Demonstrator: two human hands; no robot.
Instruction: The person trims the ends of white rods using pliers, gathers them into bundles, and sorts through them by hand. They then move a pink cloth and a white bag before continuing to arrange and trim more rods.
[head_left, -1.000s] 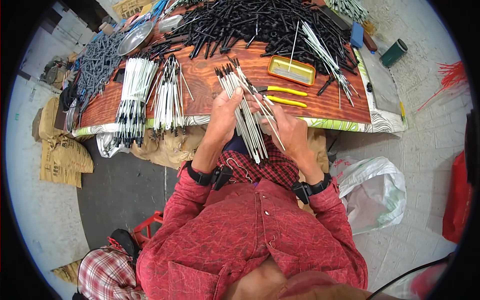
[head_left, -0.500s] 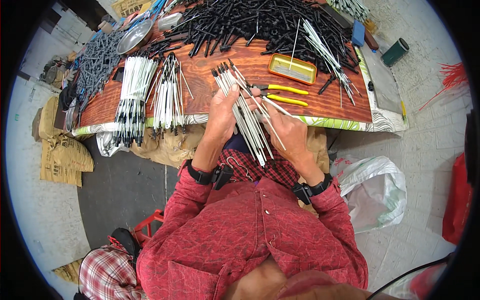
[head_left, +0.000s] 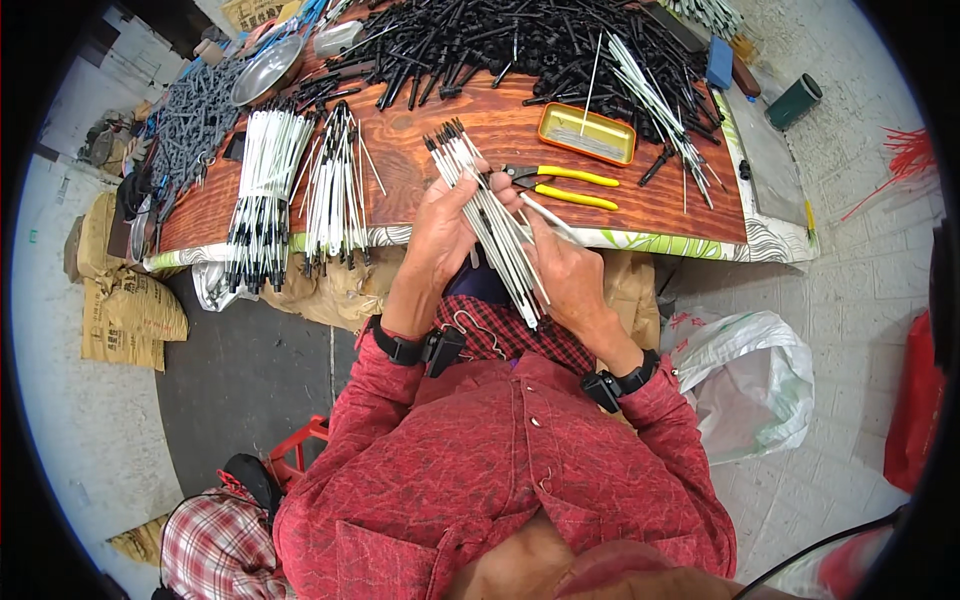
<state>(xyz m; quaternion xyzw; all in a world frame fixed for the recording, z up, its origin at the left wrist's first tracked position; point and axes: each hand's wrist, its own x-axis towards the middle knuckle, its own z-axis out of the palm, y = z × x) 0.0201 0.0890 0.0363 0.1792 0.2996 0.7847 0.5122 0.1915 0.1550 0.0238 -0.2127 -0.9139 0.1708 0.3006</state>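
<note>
My left hand (head_left: 440, 235) is closed round a slanting bundle of thin white rods with black tips (head_left: 492, 225), held over my lap at the table's near edge. Against the bundle's right side is my right hand (head_left: 568, 275), its fingers curled in on the rods; a thicker white stick (head_left: 548, 216) lies across that hand. Its fingertips are partly hidden, so its exact grip is hard to see. Just beyond lie yellow-handled pliers (head_left: 575, 175). To the left rest a tied bundle of white rods (head_left: 268, 180) and a looser bunch (head_left: 336, 195).
A yellow tin (head_left: 622, 150) with thin pins stands behind the pliers. Black plastic parts (head_left: 450, 45) are heaped at the back, grey parts (head_left: 190, 120) at the left near a metal bowl (head_left: 268, 72). More white rods (head_left: 650, 95) lie right. A plastic bag (head_left: 750, 385) stands beside me.
The rod at the bundle's right side, which stood apart under my right hand, now lies in with the others. My right hand has moved slightly left, closer to the bundle.
</note>
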